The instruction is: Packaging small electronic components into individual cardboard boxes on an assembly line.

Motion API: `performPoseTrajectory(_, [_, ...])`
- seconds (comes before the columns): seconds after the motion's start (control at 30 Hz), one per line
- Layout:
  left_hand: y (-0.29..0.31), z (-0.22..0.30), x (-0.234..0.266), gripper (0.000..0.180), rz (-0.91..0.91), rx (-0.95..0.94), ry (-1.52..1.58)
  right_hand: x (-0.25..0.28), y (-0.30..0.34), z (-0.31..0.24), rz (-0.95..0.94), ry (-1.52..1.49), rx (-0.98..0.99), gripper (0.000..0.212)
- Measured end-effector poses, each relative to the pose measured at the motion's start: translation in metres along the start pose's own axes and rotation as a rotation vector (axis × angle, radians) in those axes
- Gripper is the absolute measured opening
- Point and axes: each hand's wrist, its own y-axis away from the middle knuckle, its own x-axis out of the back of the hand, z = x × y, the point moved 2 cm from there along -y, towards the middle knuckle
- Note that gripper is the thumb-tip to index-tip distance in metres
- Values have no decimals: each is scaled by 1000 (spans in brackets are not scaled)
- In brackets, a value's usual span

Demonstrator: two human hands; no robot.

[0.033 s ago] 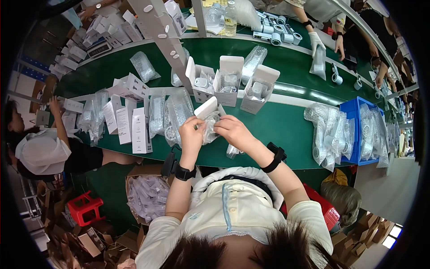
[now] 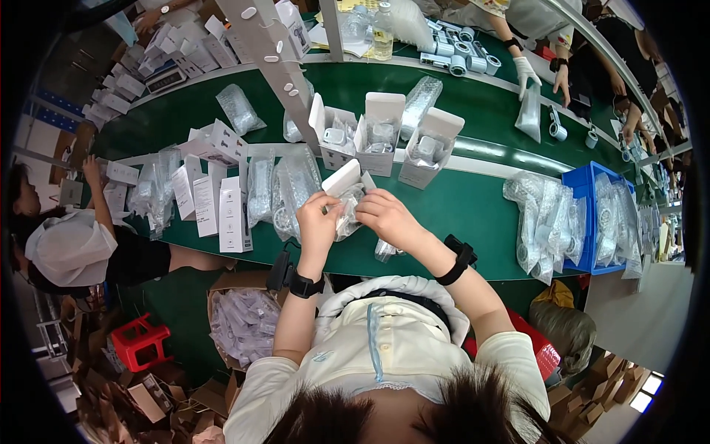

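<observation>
In front of my body at the near edge of the green table, a small white box [image 2: 342, 177] stands with its flap raised. A clear plastic wrap [image 2: 347, 216] bulges from it, with a pale item inside that I cannot make out. My left hand [image 2: 319, 220] pinches the left side of this wrap between thumb and fingers. From the right, my right hand [image 2: 387, 217] grips the wrap's other side with bent fingers. Just beyond are several open white boxes [image 2: 376, 157] holding wrapped devices. Below my right hand lies a small clear packet [image 2: 384, 250].
Upright closed white boxes [image 2: 231, 214] and bubble-wrap pouches [image 2: 296, 181] stand at the left. At the right, a blue bin [image 2: 580, 214] sits among bagged parts [image 2: 543, 222]. A metal post [image 2: 277, 66] rises at the back. Across the belt, a co-worker's gloved hand [image 2: 526, 75] holds a clear pouch.
My hands stay on the wrap almost unmoved. The co-worker's gloved hand and pouch across the belt have come slightly nearer.
</observation>
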Motion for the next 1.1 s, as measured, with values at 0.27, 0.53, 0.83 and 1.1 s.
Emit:
performPoseTrajectory(0.27, [7, -23, 12, 12, -98, 118, 498, 1, 10, 9, 237, -141, -240, 60])
performPoseTrajectory(0.53, [-18, -98, 91, 41, 449, 77, -231, -64, 25, 38, 125, -766, -638, 88])
performPoseTrajectory(0.83, [-15, -235, 140, 91, 195, 307, -1032, 9, 129, 14, 714, -702, -1185, 75])
performPoseTrajectory(1.1, [-12, -128, 154, 92, 344, 441, -837, 10, 192, 96, 943, -508, -1155, 85])
